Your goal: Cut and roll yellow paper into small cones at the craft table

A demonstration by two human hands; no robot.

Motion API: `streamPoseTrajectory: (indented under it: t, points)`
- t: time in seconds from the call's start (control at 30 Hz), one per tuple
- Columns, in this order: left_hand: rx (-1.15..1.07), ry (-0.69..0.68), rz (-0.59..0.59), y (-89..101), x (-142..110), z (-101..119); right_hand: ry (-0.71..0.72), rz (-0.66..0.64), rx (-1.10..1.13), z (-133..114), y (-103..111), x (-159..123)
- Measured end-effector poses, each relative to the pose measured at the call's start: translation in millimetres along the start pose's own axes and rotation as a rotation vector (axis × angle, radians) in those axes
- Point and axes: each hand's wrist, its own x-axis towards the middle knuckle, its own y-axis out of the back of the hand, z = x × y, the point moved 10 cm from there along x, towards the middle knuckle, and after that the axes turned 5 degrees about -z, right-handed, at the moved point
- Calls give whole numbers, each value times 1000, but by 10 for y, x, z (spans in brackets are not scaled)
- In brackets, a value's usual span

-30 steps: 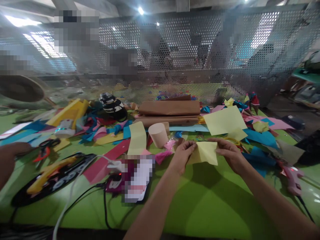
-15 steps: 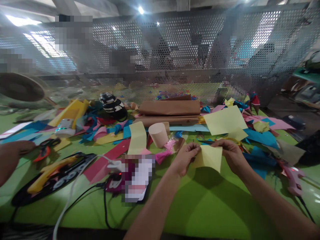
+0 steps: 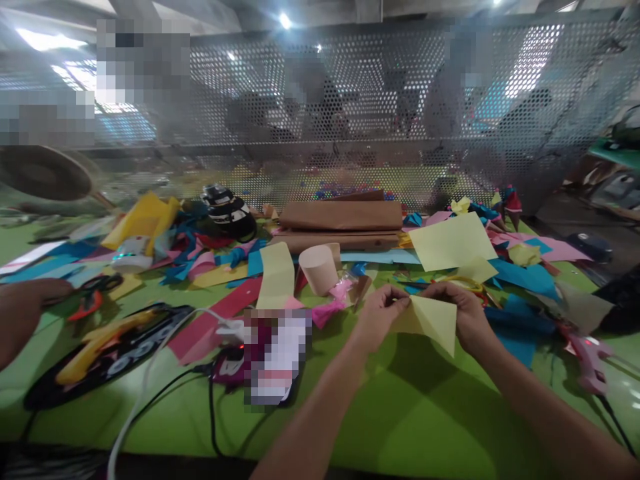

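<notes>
Yellow paper [image 3: 434,323] hangs between my two hands just above the near part of the tabletop [image 3: 395,420], its lower corner pointing down and its shadow falling on the green beneath. My left hand [image 3: 383,315] pinches it at the upper left between thumb and fingers; my right hand [image 3: 461,308] grips the upper right, its fingertips partly hidden behind the sheet. I judge that holding both ends along the top keeps such a thin piece spread and lets me turn its edge. Just beyond stands a pale roll [image 3: 319,270], slightly tilted, with a pink ribbon [image 3: 333,300] beside it. To my right lies a pink glue gun [image 3: 590,360], probably there so that it is within easy reach; to my left a phone [image 3: 283,357] lies beside a purple power strip [image 3: 233,367], its cables trailing to the near edge. Further left, another person's hand [image 3: 37,310] is near orange-handled scissors [image 3: 87,303]; I cannot tell whether they touch. Coloured scraps crowd the far half around folded brown paper [image 3: 343,217]. Behind rises a perforated metal screen [image 3: 360,100], dim figures showing through it, under bright ceiling lights [image 3: 285,21].
</notes>
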Motion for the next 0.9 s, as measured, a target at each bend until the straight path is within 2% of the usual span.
streamPoseTrajectory:
  t: [0.17,0.3,0.4,0.5,0.7,0.9]
  points:
    - [-36,7,9,-47,5,-39,26,71,-38,33,71,-36]
    - [-131,57,33,-36,-8,-118,123,103,-51,-101,82,-52]
    - [-248,106,38,-35,-28,-163,191,89,-29,-227,76,-39]
    - [-311,124,40,-20,-31,-169,183,44,-29,-261,69,-6]
    - [-120,30,44,40,3,-66,230,-11,-244,-379,1,-11]
    - [-94,37,-28,-78,17,-83,220,73,-295,-383,6,-69]
